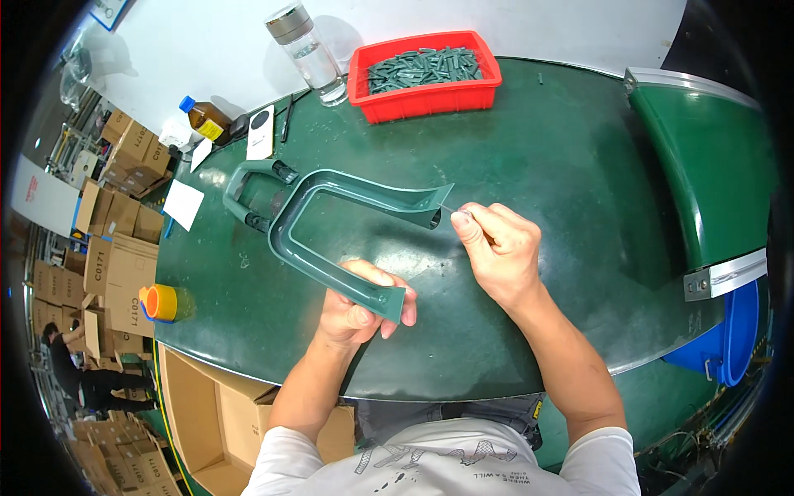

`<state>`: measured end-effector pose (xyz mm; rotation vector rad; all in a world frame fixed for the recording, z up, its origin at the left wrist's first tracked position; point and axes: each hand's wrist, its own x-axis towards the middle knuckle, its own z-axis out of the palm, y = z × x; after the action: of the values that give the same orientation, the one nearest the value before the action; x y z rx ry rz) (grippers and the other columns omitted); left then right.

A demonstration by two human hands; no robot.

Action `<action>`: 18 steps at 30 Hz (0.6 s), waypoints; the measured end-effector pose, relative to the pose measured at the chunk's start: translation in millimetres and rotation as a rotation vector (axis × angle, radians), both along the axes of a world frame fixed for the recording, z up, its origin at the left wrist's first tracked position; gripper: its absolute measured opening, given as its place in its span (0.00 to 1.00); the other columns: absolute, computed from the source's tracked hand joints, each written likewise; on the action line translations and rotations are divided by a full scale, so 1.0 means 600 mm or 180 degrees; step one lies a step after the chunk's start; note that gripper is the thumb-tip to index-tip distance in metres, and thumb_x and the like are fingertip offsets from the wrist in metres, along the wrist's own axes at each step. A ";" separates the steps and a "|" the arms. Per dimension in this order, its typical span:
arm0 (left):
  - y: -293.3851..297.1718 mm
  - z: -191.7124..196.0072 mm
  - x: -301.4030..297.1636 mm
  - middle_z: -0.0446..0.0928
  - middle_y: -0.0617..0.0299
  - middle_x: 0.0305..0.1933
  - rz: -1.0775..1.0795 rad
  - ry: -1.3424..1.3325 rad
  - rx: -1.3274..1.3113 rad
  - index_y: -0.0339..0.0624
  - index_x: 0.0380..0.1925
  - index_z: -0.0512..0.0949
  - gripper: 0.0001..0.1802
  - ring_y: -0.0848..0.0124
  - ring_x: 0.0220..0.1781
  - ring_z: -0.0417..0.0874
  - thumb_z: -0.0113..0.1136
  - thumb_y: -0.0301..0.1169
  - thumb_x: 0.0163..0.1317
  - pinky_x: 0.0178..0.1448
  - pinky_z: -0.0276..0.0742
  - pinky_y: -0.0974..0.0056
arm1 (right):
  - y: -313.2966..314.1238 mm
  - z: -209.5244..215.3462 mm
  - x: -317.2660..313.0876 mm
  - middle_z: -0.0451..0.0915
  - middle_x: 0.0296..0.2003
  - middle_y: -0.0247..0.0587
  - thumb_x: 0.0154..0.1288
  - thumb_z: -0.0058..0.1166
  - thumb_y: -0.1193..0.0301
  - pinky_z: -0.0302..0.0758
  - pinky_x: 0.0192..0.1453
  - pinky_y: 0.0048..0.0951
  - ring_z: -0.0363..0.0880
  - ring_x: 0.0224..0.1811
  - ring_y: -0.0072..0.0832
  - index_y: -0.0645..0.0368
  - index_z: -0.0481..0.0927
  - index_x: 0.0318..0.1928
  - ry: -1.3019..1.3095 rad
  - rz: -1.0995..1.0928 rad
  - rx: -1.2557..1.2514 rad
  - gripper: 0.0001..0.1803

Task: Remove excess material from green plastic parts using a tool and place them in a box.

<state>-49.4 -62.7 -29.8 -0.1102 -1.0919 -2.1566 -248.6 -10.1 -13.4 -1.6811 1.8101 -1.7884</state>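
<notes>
A green U-shaped plastic part (331,276) with channelled arms and a loop at its left end is held above the table. My left hand (346,317) is closed around its near arm, close to that arm's flared end. My right hand (506,248) pinches a thin metal pointed tool (447,207), most of it hidden in the fingers. The tool's tip is at the flared end of the part's far arm; I cannot tell whether it goes into it.
The green table (571,248) holds a red bin (430,106) of small green pieces, a glass bottle (316,70), a brown bottle (208,121) and a yellow cup (163,303). A conveyor (703,165) stands right, above a blue bin (728,339). An open carton (194,397) is lower left.
</notes>
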 end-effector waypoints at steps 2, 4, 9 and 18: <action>0.001 0.001 -0.001 0.78 0.36 0.41 -0.0038 0.0002 0.0033 0.34 0.46 0.75 0.23 0.52 0.31 0.83 0.69 0.32 0.51 0.19 0.74 0.68 | 0.000 0.000 -0.003 0.64 0.12 0.37 0.61 0.58 0.67 0.60 0.19 0.30 0.62 0.15 0.29 0.61 0.79 0.26 0.0049 -0.0109 0.0001 0.12; 0.002 0.001 -0.002 0.78 0.35 0.41 -0.0071 0.0005 0.0016 0.34 0.46 0.75 0.23 0.52 0.32 0.83 0.69 0.31 0.51 0.19 0.74 0.67 | -0.002 -0.001 -0.009 0.64 0.12 0.37 0.61 0.58 0.67 0.60 0.19 0.31 0.62 0.15 0.29 0.61 0.79 0.25 0.0102 -0.0221 0.0015 0.12; 0.002 0.005 -0.010 0.79 0.37 0.36 -0.0102 0.0150 -0.0351 0.31 0.42 0.76 0.22 0.50 0.29 0.83 0.70 0.29 0.47 0.18 0.76 0.64 | -0.008 0.000 -0.033 0.64 0.13 0.40 0.63 0.56 0.64 0.62 0.22 0.32 0.63 0.16 0.32 0.62 0.78 0.25 -0.0187 -0.0687 0.0441 0.14; -0.008 0.011 0.002 0.79 0.37 0.34 -0.0050 -0.0260 -0.0578 0.31 0.37 0.78 0.23 0.50 0.30 0.83 0.74 0.33 0.44 0.30 0.80 0.54 | 0.012 0.045 -0.046 0.72 0.13 0.34 0.69 0.48 0.58 0.63 0.18 0.19 0.67 0.14 0.17 0.65 0.79 0.29 -0.2960 0.1443 0.1174 0.21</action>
<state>-47.9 -67.4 -23.1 -0.1145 -1.3373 -2.0880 -276.2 -3.1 13.5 -0.7909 1.1237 -1.5060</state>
